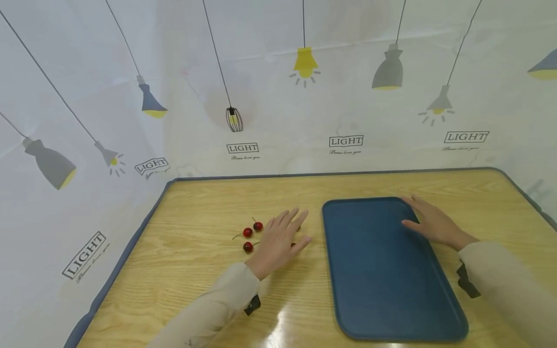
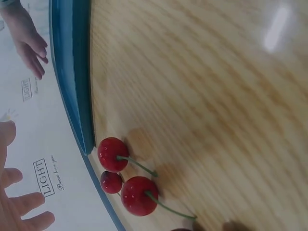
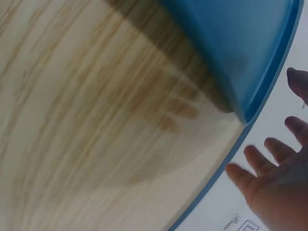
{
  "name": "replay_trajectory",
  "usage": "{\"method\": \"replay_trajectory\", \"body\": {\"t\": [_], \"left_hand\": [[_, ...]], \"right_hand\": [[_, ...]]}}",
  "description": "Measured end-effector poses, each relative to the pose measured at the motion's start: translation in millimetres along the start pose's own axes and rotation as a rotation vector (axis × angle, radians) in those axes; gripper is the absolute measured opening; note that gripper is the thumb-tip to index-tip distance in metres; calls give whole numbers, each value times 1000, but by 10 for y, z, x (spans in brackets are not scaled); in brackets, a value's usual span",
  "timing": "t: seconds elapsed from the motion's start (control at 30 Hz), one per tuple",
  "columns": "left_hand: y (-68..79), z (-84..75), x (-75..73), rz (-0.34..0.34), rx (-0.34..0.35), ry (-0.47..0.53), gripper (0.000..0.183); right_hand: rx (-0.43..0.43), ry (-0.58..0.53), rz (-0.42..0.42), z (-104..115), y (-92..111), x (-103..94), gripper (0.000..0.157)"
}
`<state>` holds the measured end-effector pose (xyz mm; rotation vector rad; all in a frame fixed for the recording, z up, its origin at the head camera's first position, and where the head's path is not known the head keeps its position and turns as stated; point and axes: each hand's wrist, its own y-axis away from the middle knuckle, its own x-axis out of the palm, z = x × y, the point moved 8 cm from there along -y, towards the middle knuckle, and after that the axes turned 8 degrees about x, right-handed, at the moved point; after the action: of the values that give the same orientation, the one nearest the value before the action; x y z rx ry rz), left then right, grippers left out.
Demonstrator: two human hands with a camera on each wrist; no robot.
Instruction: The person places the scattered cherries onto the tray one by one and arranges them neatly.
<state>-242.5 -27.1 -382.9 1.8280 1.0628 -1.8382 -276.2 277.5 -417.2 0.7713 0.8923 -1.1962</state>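
In the head view my left hand (image 1: 275, 246) hovers above the wooden table with its fingers spread, hiding part of a group of cherries. To its left lie dark red cherries with green stems, among them a front cherry (image 1: 248, 247) and a back cherry (image 1: 258, 225). The left wrist view shows more cherries (image 2: 139, 196) close up, and the fingers (image 2: 29, 204) hold nothing. My right hand (image 1: 437, 226) is extended at the right far corner of a blue tray (image 1: 383, 275). Its fingers look relaxed and apart in the right wrist view; whether they touch the rim I cannot tell.
The light wooden table (image 1: 196, 280) has a dark blue edge. Behind it and at the sides hangs a white covering (image 1: 278, 96) printed with lamps and the word LIGHT. The tray lies flat, right of the cherries.
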Motion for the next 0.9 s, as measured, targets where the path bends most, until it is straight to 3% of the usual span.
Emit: {"method": "replay_trajectory", "body": {"t": [0.2, 0.37, 0.53, 0.9], "left_hand": [[84, -8, -30, -16, 17, 11, 57], [154, 26, -48, -6, -21, 41, 58], [241, 89, -30, -12, -71, 54, 60], [394, 152, 39, -31, -97, 148, 56]], "right_hand": [[18, -63, -8, -87, 43, -2, 59], [41, -130, -52, -136, 61, -31, 51], [82, -153, -65, -203, 31, -7, 49], [131, -218, -75, -352, 32, 63, 48]]}}
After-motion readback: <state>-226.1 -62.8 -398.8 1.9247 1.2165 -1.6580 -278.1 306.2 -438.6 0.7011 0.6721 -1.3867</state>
